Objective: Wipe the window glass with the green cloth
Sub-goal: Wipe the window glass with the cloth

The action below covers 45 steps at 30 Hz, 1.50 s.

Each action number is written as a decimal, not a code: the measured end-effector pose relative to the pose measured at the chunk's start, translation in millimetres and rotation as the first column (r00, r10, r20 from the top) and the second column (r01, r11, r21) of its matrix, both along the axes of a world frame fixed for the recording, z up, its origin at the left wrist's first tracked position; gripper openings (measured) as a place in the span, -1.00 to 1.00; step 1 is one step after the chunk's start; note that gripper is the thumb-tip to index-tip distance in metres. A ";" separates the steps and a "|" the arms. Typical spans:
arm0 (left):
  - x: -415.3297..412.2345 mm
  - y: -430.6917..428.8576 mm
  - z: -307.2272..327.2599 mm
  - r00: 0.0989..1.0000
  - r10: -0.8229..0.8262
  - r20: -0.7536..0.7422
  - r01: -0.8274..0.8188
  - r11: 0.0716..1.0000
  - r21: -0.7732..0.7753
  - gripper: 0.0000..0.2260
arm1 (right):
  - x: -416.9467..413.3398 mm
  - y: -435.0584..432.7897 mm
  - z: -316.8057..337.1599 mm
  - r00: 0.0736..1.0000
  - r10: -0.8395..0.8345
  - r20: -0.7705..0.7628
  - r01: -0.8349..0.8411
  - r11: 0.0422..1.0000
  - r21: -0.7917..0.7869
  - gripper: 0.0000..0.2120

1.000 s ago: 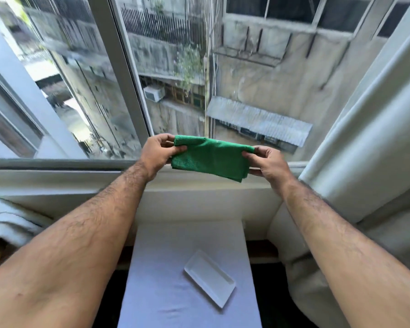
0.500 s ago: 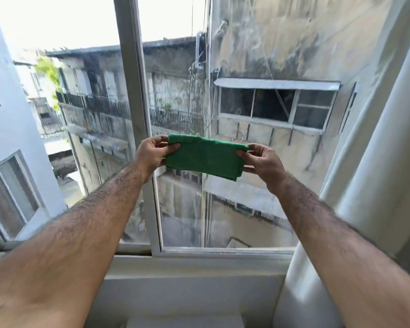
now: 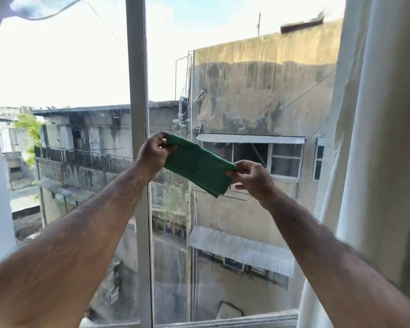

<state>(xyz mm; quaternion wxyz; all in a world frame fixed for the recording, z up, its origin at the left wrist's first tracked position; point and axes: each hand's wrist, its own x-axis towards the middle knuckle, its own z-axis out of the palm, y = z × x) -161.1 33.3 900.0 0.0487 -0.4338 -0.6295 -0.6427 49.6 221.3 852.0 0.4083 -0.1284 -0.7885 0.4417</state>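
Observation:
A folded green cloth [image 3: 197,167] is stretched between both hands in front of the window glass [image 3: 246,91]. My left hand [image 3: 153,153] pinches its upper left end, close to the white centre frame bar. My right hand [image 3: 251,177] pinches the lower right end, so the cloth slopes down to the right. The glass pane on the right shows streaks and smears. I cannot tell whether the cloth touches the glass.
A white vertical frame bar [image 3: 137,91] divides the window into two panes. A pale curtain [image 3: 376,138] hangs along the right edge. The bottom frame rail [image 3: 223,321] runs across the lower edge. Buildings show outside.
Both hands have raised the cloth up the pane and the view has tilted upward; the sill and table have dropped out of sight. The cloth now slopes more steeply to the right.

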 end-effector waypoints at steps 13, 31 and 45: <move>-1.0 45.0 87.0 0.546 0.062 -0.835 -0.601 0.723 -0.340 -0.76 | -13.0 84.6 18.0 0.908 -0.383 -0.168 0.376 0.571 0.730 -0.83; -57.1 109.7 -56.6 0.125 0.618 -0.776 -0.780 0.545 0.309 -0.60 | -57.4 217.0 10.7 0.603 -0.639 -0.477 0.724 0.187 0.664 -0.34; -31.5 186.7 70.4 0.260 0.751 -0.607 -0.764 0.544 0.347 -0.21 | -63.8 224.8 7.0 0.560 -0.628 -0.541 0.765 0.141 0.628 -0.36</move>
